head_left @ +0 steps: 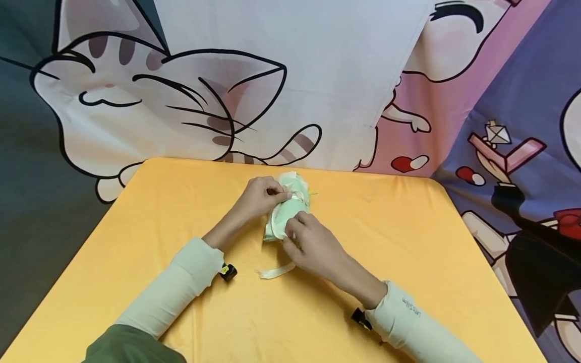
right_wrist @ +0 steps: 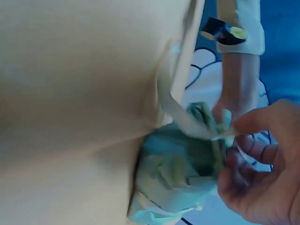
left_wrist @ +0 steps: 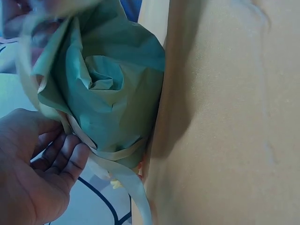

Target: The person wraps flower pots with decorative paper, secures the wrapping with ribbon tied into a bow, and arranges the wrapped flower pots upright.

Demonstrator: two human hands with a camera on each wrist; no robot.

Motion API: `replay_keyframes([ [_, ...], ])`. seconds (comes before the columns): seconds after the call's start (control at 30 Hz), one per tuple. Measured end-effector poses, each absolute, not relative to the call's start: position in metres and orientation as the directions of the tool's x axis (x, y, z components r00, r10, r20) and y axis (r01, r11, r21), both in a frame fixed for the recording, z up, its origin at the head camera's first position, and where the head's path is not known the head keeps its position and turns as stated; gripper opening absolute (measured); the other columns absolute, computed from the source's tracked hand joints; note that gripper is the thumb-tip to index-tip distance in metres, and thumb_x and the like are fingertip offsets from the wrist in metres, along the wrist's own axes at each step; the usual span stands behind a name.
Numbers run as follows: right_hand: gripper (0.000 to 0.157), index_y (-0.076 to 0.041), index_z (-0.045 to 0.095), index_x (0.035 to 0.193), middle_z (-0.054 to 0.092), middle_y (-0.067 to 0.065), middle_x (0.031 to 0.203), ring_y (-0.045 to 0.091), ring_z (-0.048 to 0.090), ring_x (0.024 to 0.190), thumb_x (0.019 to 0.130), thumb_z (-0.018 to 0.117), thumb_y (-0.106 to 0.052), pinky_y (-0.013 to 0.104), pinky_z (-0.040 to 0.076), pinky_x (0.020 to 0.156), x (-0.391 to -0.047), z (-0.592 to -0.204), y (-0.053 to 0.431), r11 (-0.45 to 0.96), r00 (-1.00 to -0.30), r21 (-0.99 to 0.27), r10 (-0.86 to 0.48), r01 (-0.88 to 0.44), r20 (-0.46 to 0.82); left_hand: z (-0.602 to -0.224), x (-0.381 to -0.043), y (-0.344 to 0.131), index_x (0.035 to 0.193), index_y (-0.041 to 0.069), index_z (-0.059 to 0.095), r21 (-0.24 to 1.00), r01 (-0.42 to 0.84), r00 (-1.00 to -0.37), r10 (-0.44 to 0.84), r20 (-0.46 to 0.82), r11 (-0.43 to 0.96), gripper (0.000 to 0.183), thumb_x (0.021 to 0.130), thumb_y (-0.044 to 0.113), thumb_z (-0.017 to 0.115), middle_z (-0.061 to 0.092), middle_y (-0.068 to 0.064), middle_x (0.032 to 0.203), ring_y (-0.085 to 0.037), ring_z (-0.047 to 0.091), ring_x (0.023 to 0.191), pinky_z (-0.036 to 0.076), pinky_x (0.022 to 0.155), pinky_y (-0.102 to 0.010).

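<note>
A pale green bundle (head_left: 288, 216), rolled and wrapped, lies on the yellow-covered table. Its folded end (left_wrist: 105, 79) faces the left wrist view. Cream ribbon (head_left: 277, 272) loops around it, and a loose tail trails onto the table on the near side. My left hand (head_left: 263, 196) is at the bundle's far left side, thumb and fingers pinching the ribbon. At the near right end, my right hand (head_left: 313, 247) pinches another stretch of ribbon (right_wrist: 187, 123) between thumb and fingers. A small yellow piece (head_left: 312, 192) sticks out past the bundle's right side.
The yellow cloth (head_left: 386, 242) covers the tabletop, and its far edge meets a hanging cartoon-cat backdrop (head_left: 336, 80). Another printed cloth (head_left: 499, 201) hangs at the right. Small black devices are strapped at the left wrist (head_left: 228, 273) and right wrist (head_left: 361, 318).
</note>
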State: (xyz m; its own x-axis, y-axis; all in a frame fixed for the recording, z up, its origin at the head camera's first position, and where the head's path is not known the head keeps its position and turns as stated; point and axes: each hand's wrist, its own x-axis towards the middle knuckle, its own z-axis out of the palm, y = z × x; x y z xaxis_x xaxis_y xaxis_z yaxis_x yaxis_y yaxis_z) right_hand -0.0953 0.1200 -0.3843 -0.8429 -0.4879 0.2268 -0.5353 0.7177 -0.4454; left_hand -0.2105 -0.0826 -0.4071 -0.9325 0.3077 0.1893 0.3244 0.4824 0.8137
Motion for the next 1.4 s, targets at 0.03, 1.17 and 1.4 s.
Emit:
replay_keyframes([
  [0.03, 0.009, -0.014, 0.066, 0.096, 0.063, -0.001, 0.089, 0.012, 0.054, 0.076, 0.102, 0.072, -0.017, 0.026, 0.047, 0.063, -0.097, -0.379, 0.122, 0.691, -0.861, -0.526, -0.473, -0.495, 0.189, -0.406, -0.211, -0.083, 0.092, 0.011, 0.086, 0.815, 0.322, -0.933, 0.306, 0.188, 0.482, 0.018, 0.103, 0.025, 0.086, 0.076, -0.006, 0.099, -0.019, 0.064, 0.087, 0.052, 0.077, -0.03],
  [1.17, 0.013, -0.004, 0.062, 0.11, 0.063, 0.004, 0.085, 0.013, 0.05, 0.063, 0.114, 0.063, -0.017, 0.024, 0.044, 0.058, -0.133, -0.383, 0.185, 0.444, -0.768, -0.89, -0.604, -0.105, -0.211, -0.413, -0.207, -0.079, 0.115, 0.009, 0.087, 0.776, 0.36, -0.92, 0.333, 0.204, 0.518, 0.013, 0.106, 0.007, 0.078, 0.073, -0.009, 0.107, -0.022, 0.068, 0.094, 0.056, 0.082, -0.031],
  [1.4, 0.006, -0.01, 0.07, 0.108, 0.056, -0.004, 0.079, 0.008, 0.049, 0.068, 0.11, 0.065, -0.008, 0.023, 0.043, 0.066, -0.129, -0.378, 0.197, 0.466, -0.644, -0.84, -0.739, -0.277, -0.198, -0.41, -0.211, -0.08, 0.11, 0.01, 0.09, 0.819, 0.306, -0.933, 0.324, 0.156, 0.485, 0.013, 0.106, 0.019, 0.081, 0.075, -0.009, 0.107, -0.022, 0.063, 0.092, 0.053, 0.08, -0.033],
])
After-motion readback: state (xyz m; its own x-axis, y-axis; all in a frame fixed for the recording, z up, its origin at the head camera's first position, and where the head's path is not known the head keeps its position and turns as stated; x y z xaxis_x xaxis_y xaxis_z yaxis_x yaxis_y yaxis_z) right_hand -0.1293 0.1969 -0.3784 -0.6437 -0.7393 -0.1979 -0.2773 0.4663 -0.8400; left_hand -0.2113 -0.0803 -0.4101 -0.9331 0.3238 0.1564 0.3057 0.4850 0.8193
